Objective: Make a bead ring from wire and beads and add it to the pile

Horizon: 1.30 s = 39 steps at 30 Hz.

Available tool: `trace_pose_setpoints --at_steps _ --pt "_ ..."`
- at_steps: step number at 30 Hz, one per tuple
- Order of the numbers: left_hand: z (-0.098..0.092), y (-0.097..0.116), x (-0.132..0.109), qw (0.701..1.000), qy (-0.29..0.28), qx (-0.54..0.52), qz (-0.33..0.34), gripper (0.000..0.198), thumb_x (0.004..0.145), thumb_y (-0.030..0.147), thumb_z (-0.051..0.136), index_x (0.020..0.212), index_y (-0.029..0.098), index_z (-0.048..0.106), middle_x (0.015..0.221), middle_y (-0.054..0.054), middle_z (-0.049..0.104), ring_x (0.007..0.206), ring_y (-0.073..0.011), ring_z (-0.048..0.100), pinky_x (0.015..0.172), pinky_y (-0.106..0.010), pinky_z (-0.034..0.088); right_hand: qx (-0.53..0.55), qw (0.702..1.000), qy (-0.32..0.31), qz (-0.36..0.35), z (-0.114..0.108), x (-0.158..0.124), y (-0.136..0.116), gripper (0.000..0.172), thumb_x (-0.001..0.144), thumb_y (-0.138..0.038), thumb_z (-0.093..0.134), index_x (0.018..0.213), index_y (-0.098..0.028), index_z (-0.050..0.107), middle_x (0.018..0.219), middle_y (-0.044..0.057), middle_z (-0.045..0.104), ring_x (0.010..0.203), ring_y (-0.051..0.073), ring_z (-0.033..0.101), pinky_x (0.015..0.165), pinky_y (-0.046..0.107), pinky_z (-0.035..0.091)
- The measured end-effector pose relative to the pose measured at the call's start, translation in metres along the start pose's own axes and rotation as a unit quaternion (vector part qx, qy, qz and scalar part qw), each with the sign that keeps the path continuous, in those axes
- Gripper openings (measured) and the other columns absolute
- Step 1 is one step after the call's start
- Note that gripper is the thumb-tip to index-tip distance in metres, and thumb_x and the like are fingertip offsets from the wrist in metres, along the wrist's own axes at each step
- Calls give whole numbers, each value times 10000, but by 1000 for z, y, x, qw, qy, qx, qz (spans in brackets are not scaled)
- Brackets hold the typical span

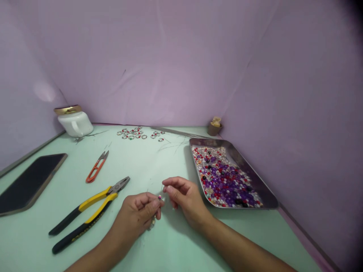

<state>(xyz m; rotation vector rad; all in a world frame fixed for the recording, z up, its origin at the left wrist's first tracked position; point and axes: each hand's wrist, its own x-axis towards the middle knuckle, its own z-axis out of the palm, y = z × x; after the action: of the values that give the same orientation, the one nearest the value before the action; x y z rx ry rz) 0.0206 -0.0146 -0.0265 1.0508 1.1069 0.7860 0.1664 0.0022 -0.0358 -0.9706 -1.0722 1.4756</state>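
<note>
My left hand (141, 213) pinches a small piece of beadwork (153, 222); pale beads hang below its fingers and a purple bead (159, 197) shows at the fingertips. Just to the right, my right hand (184, 198) has its thumb and index finger closed on the end of a thin wire (162, 186). The wire seems to run toward the bead at my left fingertips. A metal tray (244, 151) full of purple, red, black, clear and pale beads (224, 181) stands right of my right hand. My fingers hide most of the beadwork.
Yellow-and-black pliers (96, 196), orange thread snips (96, 170) and a phone (31, 181) lie at left. Several beaded rings (132, 133) and long thin wires (181, 132) lie at the back. A white mug (75, 122) and a small brown pot (214, 127) stand near the cloth walls.
</note>
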Motion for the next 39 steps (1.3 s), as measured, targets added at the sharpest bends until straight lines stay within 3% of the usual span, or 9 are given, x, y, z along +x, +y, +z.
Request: trace_pose_setpoints --at_steps 3,11,17,19,22,25,31,34,39 --pt "0 0 1 1000 -3 -10 -11 315 679 430 587 627 119 570 462 31 478 342 -21 218 374 -193 115 -34 999 -9 12 1 -1 -2 161 644 -311 659 684 -155 649 490 -37 528 399 46 379 395 183 304" --pt "-2 0 0 1000 -20 -10 1 306 685 401 591 543 133 551 308 99 287 304 -26 189 362 -198 113 -80 994 -72 -29 2 -2 -6 108 664 -252 626 631 -150 630 579 -6 581 532 92 488 524 230 355" --pt "-2 -1 -1 1000 -19 -5 16 305 689 390 597 539 127 564 320 87 324 313 -28 212 370 -201 138 -167 981 -59 -76 4 -6 -8 102 668 -231 621 604 -154 634 568 -1 543 541 105 464 520 246 339" --pt "-3 -1 -1 999 -5 -27 29 291 697 376 598 556 122 578 364 67 390 325 -23 218 379 -205 139 -132 989 -44 -52 5 -7 -6 101 668 -258 628 687 -159 635 613 1 551 542 100 466 521 244 356" --pt "-5 0 0 995 16 -83 44 256 712 351 592 597 122 596 458 38 483 344 -15 211 395 -213 134 0 1000 -24 -7 8 -8 -2 275 680 -324 628 912 -186 575 850 34 568 631 109 528 599 266 422" --pt "-8 2 1 991 32 -121 47 215 706 333 605 631 132 605 414 69 377 384 -37 197 406 -218 115 76 996 -44 18 12 -8 1 346 668 -344 648 951 -187 527 969 61 557 782 143 568 746 310 421" --pt "-6 8 -3 993 39 -69 85 241 710 329 605 577 128 596 499 61 348 439 -49 174 406 -226 98 -46 995 -77 51 18 -13 0 363 618 -327 687 909 -159 549 652 -8 579 568 101 519 580 252 394" --pt "-6 9 -4 994 42 -36 90 245 720 302 599 549 127 587 500 53 374 439 -48 211 399 -216 124 -61 995 -58 58 19 -15 -2 255 606 -325 684 735 -147 555 550 -33 546 500 78 472 518 223 358" --pt "-11 7 -2 995 56 -67 53 178 695 311 626 770 150 617 420 85 356 386 -38 232 371 -186 147 -58 995 -27 78 18 -14 -2 204 562 -253 699 585 -136 533 500 -30 555 472 68 464 496 207 349"
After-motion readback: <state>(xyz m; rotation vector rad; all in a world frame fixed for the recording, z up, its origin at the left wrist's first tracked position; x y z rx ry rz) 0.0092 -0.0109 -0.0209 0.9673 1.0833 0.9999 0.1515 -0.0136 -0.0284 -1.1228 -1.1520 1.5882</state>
